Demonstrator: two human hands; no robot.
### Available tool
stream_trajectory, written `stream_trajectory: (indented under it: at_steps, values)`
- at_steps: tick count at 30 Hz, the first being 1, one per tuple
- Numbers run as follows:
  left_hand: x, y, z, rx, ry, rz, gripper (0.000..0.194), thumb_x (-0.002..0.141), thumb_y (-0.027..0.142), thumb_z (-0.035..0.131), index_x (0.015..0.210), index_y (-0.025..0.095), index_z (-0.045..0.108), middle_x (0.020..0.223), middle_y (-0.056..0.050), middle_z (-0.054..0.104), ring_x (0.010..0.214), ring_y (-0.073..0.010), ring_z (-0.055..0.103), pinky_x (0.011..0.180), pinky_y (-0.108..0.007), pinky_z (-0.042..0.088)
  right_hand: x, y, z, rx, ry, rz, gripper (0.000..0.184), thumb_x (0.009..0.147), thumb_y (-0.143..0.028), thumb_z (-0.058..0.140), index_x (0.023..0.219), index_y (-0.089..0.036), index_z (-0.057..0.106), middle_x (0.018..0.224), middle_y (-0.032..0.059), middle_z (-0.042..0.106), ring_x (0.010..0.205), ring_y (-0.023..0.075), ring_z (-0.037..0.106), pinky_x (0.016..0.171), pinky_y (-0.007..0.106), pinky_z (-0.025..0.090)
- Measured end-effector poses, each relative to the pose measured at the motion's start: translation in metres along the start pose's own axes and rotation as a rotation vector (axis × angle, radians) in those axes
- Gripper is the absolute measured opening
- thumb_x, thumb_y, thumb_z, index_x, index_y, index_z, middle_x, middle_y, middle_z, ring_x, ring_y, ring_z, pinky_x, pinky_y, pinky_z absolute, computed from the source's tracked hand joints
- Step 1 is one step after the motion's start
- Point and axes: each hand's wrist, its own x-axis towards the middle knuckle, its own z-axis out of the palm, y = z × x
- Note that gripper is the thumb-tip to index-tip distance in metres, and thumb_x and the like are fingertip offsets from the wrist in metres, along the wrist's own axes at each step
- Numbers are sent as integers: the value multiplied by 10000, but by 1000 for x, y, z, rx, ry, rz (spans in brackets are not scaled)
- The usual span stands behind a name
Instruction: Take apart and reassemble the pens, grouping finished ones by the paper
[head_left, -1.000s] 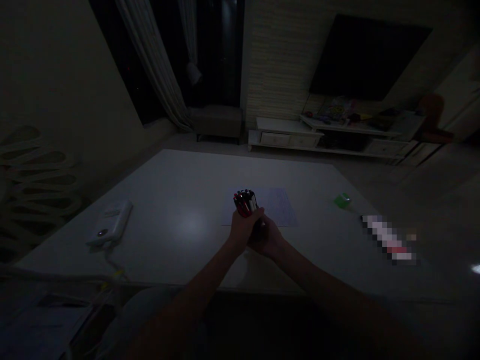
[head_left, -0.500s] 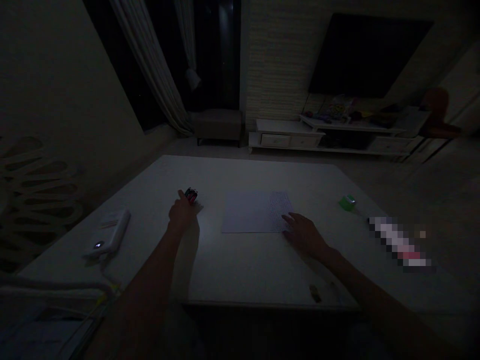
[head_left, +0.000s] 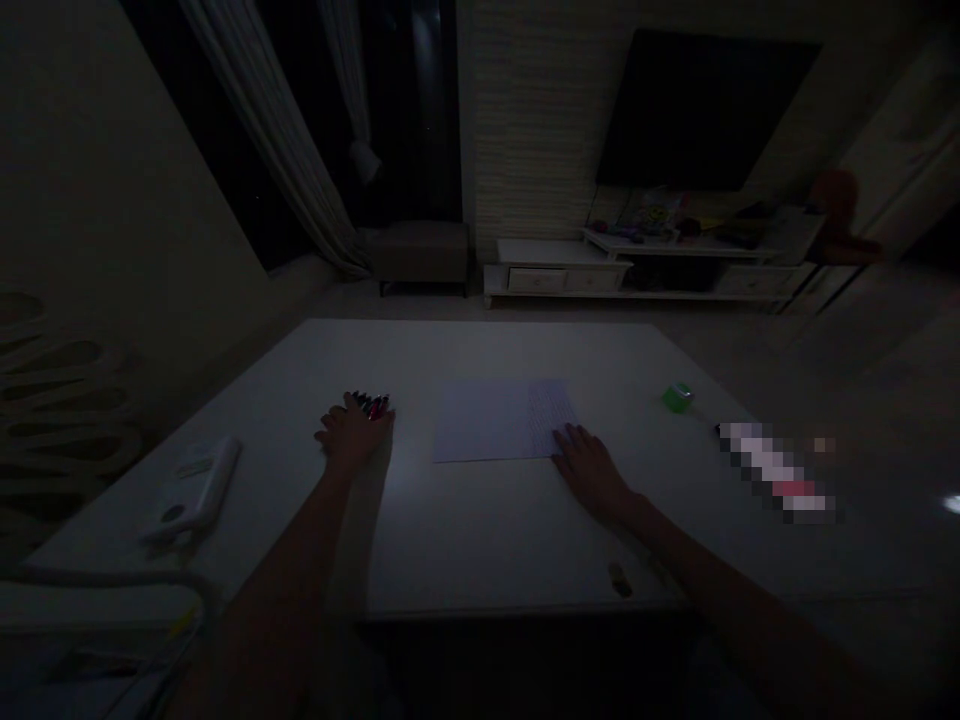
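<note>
My left hand lies on the left part of the table with its fingers spread. Just past its fingers is a bunch of dark and red pens, partly covered by the hand. On the right, my right hand rests flat, fingertips touching the lower right edge of a white paper sheet. Rows of handwriting cover the sheet's right part; its left part looks blank. The room is dim and fine detail is hard to make out.
A white power bank-like device with a cable sits at the left of the white table. A small green object and a blurred-out item lie to the right. A small dark object is near the front edge.
My left hand has opened from its closed grip around the pens and now spreads beside them. My right hand stays on the paper's edge. The view has shifted slightly.
</note>
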Motion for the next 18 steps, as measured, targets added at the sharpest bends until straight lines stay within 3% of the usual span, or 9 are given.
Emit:
stream_trajectory:
  at_steps: [4,10,14,18]
  values:
    - [3,-5,3,-3,-20,35,926,638,713,444,1322,104,307,1196,-253,453,1090,-410,414,862,-535,320,1,-1,3,18,2,16,540,909,-441,190,1376,-200,313,1451,105,251,1336,269,184,1054,465,160]
    - [-7,-8,5,40,26,136,800,763,648,325,1340,96,283,1268,-250,400,1129,-403,393,889,-528,301,-1,-5,0,70,30,21,534,911,-427,207,1379,-192,308,1454,116,237,1335,280,180,1053,478,151]
    - [-12,-8,3,58,66,152,810,767,662,301,1354,104,272,1298,-255,371,1146,-405,380,902,-543,283,-1,-5,1,102,65,25,527,909,-429,226,1377,-202,307,1451,115,245,1333,273,194,1051,481,165]
    - [-14,-8,0,44,34,140,828,756,672,305,1366,115,264,1324,-253,353,1171,-398,368,920,-535,278,0,-5,2,96,82,20,516,908,-419,241,1369,-202,322,1445,116,261,1327,274,210,1047,485,174]
